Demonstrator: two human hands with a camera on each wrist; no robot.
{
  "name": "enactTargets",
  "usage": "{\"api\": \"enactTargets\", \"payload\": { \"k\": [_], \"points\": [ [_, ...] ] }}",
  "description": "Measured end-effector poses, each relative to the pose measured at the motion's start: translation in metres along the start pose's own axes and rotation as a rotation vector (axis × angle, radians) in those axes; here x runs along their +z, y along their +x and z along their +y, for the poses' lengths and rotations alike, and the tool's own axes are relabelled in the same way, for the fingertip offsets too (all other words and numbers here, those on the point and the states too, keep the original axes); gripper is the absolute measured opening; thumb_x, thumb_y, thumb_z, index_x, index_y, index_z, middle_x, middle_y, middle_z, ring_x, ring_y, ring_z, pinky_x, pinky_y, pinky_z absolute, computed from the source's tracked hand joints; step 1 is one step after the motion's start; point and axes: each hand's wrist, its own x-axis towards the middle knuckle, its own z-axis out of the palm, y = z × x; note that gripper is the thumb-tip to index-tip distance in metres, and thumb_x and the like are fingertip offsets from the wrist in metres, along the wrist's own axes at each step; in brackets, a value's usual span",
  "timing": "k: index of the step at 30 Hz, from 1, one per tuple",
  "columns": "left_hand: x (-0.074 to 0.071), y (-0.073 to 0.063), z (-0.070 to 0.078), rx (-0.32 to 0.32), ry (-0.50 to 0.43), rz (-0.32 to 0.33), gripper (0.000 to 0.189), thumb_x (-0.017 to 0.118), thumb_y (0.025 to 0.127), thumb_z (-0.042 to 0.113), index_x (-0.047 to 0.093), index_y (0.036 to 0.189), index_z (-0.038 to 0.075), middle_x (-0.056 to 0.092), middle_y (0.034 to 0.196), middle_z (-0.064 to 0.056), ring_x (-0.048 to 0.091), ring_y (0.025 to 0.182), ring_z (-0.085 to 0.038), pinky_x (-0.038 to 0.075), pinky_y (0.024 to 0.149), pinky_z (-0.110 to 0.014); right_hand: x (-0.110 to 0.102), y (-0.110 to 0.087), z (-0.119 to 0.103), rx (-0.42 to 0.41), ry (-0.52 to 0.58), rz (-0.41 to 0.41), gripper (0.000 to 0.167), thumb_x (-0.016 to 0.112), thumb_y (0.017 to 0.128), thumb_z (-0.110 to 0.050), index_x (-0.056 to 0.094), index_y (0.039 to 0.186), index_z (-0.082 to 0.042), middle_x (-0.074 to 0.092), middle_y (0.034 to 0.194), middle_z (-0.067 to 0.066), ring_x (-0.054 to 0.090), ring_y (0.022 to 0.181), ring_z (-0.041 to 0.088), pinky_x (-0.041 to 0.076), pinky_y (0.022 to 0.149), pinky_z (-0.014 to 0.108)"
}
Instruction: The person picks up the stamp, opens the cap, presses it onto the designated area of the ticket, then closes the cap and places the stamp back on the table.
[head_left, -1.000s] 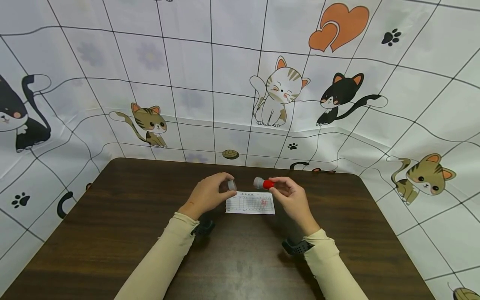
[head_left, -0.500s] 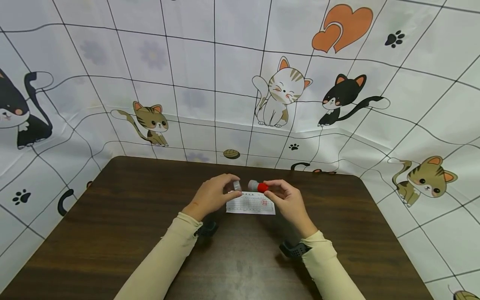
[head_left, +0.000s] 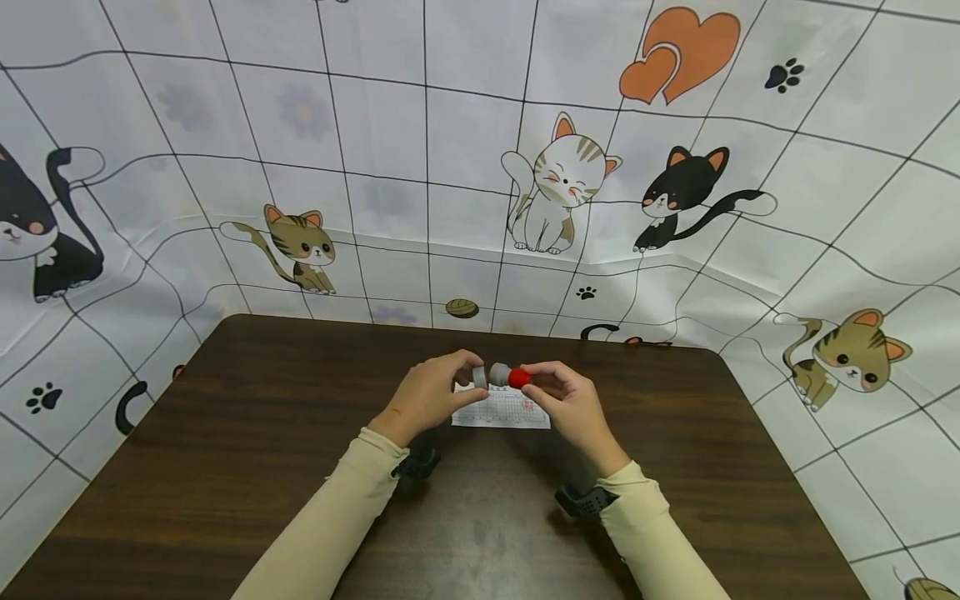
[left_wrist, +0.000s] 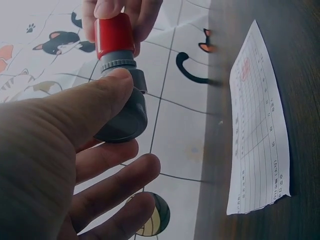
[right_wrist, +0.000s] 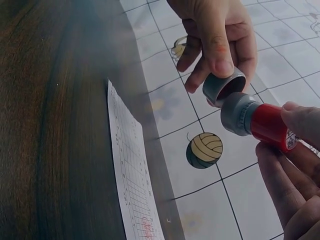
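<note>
My left hand [head_left: 431,392] pinches a grey round cap [right_wrist: 216,89] between thumb and fingers, its hollow mouth turned toward the stamp. In my right hand [head_left: 573,406] is a red hand stamp [right_wrist: 270,124] with a grey head, gripped by its red end. In the right wrist view the cap's rim overlaps the stamp's grey head, the two tilted to each other. Behind and below both hands a white printed form [head_left: 501,412] lies on the table, bearing a round red stamp mark [left_wrist: 245,69] near one end.
The dark wooden table [head_left: 247,433] reaches back to a white wall sheet [head_left: 382,200] printed with cats and black grid lines. Each wrist wears a dark band, such as the right wristband [head_left: 587,500].
The right hand has moved left with the stamp, and the left hand slightly right with the cap. The gap between cap and stamp has narrowed to almost nothing.
</note>
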Motion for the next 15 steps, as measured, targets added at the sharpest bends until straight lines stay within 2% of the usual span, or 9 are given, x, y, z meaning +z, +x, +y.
{"api": "enactTargets", "payload": {
  "k": [10,15],
  "points": [
    [0.0013,-0.0013,0.0014,0.017,0.019,0.03,0.039,0.081,0.092,0.033,0.068,0.125,0.016,0.073,0.107,0.001,0.071,0.097,-0.024,0.059,0.083,-0.04,0.0006,-0.0018,0.0038,-0.013,0.022,-0.019,0.027,0.075,0.093,-0.001,0.071,0.119,-0.001,0.071,0.123,0.019,0.073,0.103,0.02,0.06,0.083,0.025],
    [0.0015,-0.0017,0.0024,0.033,0.027,0.041,0.039,0.081,0.092,0.033,0.068,0.125,0.017,0.073,0.107,0.002,0.07,0.096,-0.023,0.059,0.082,-0.039,0.0005,-0.0021,0.0023,-0.001,0.028,-0.038,0.028,0.076,0.092,-0.002,0.072,0.12,-0.004,0.071,0.124,0.016,0.074,0.103,0.024,0.061,0.083,0.028]
  ]
}}
